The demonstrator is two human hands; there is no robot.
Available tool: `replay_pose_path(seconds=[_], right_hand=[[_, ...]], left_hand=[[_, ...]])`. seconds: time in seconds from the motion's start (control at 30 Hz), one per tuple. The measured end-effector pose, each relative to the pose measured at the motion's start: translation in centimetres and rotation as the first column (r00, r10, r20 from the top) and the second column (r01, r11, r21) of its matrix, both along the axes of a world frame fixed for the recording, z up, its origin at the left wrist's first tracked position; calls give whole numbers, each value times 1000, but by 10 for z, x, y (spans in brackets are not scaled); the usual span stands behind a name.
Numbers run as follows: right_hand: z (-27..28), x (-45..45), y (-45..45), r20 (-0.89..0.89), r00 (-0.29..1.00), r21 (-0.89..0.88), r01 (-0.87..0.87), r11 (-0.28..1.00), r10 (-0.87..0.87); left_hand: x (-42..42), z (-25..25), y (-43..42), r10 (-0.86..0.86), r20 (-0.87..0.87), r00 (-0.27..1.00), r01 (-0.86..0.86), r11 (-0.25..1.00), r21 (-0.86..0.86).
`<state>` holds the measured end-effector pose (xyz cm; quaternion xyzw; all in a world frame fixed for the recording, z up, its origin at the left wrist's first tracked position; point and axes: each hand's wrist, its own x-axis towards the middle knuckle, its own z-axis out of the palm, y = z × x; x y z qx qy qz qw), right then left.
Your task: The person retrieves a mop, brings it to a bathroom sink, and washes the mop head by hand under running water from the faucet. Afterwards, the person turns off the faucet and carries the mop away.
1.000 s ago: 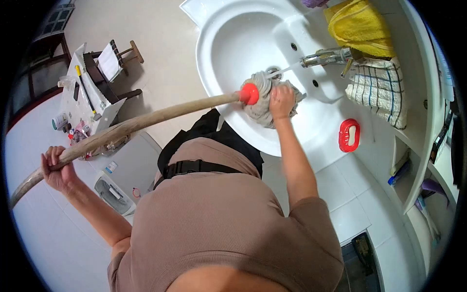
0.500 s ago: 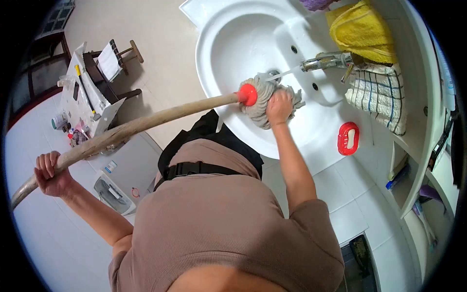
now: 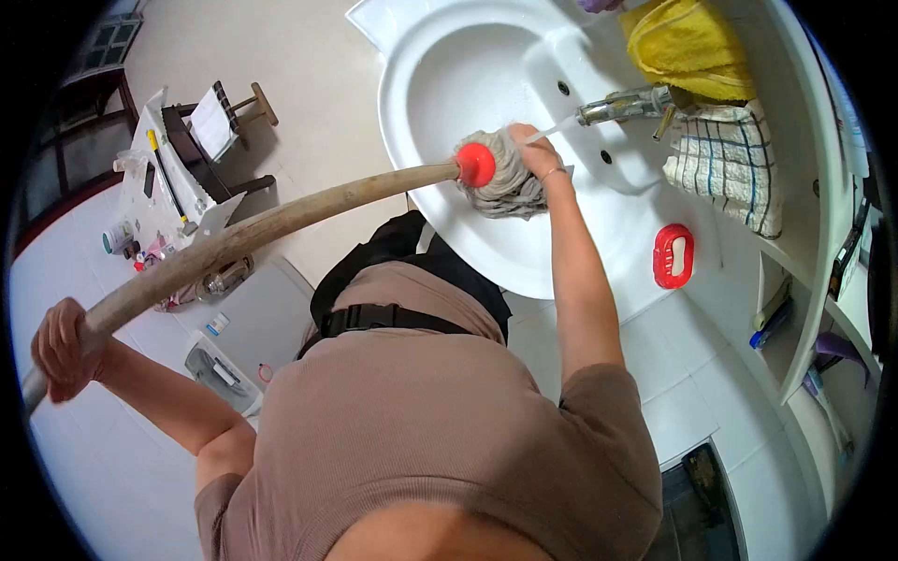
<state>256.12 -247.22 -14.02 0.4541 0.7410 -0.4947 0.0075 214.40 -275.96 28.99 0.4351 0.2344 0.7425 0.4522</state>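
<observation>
A mop (image 3: 510, 187) with grey cotton strands lies in the white washbasin (image 3: 412, 103), its red socket joining the head to a long wooden handle. My left hand (image 3: 64, 351) is wrapped around the handle near its far end, at the left. At the upper right of the mop head, my right hand (image 3: 535, 154) has its fingers closed on the strands, partly hidden by them. A stream of water runs from the metal tap (image 3: 622, 106) onto that hand.
Beside the tap hang a yellow towel (image 3: 687, 47) and a checked cloth (image 3: 725, 164). A red soap dish (image 3: 673, 256) sits on the basin's corner. Shelves stand at the right. A small stool (image 3: 253, 105) and a cluttered table (image 3: 140, 201) are at the left.
My right hand has moved up from the middle of the mop head to its upper edge, under the water. My left hand has shifted slightly left and down with the handle.
</observation>
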Motion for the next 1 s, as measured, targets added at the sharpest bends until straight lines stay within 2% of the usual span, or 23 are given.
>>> replay_pose_path(seconds=[0.03,0.07,0.1,0.13,0.17,0.2,0.23,0.27,0.3,0.37,0.43,0.47,0.53,0.57,0.63,0.7,0.73,0.77,0.83,0.87,0.93,1.0], right_hand=[[-6,0,-9,151,983,60,96,994,-104],[-12,3,-22,200,973,121,89,989,-112],[-12,5,-36,250,960,179,79,981,-123],[17,5,-59,-5,965,496,230,838,-262],[37,6,-77,-290,911,703,411,580,-294],[44,9,-89,-291,911,702,412,582,-294],[49,13,-99,-264,932,784,357,508,-248],[50,16,-104,-228,952,855,297,424,-206],[39,23,-99,-224,952,854,294,429,-207],[3,35,-64,-120,974,732,219,646,-194],[-18,26,-30,68,970,693,122,710,-233],[-22,18,-24,64,971,689,124,714,-230],[-20,7,-12,164,927,545,199,814,-337],[-17,11,-23,172,925,546,197,815,-339],[2,16,-53,-130,949,678,296,673,-286],[28,22,-92,-130,955,723,276,633,-267],[34,24,-102,-136,958,763,263,591,-251],[27,30,-100,-132,958,761,262,594,-253],[-4,47,-83,-66,979,646,191,739,-195],[-26,46,-62,-144,942,580,329,745,-304],[7,24,-15,291,899,341,222,913,-327],[8,7,3,267,881,417,259,871,-390]], left_hand=[[7,-1,3,216,-20,976,-216,963,-160],[17,-5,4,270,36,962,-254,936,-245],[24,-7,6,266,40,963,-248,937,-247],[29,-11,6,498,105,861,-427,819,-385],[31,-15,4,704,129,699,-555,646,-524],[28,-25,-2,789,86,609,-642,553,-531],[21,-39,-13,860,42,509,-715,450,-535],[-5,-53,-44,757,185,627,-571,608,-551],[5,-59,-41,759,141,636,-582,591,-558],[33,-66,-21,733,112,671,-587,618,-523],[45,-66,-4,747,68,661,-619,594,-514],[47,-63,-1,757,31,653,-646,578,-500],[44,-59,-1,749,39,662,-638,589,-496],[43,-57,-2,742,45,669,-626,595,-504],[30,-53,-15,748,35,663,-635,586,-504],[17,-47,-31,670,91,737,-555,676,-485],[16,-46,-32,688,116,716,-562,667,-490],[16,-47,-31,687,115,717,-559,666,-494],[21,-50,-21,595,113,796,-490,743,-456],[29,-53,-9,589,74,804,-500,739,-452],[47,-54,12,600,33,800,-533,734,-420],[59,-50,23,651,-58,757,-624,693,-362]])
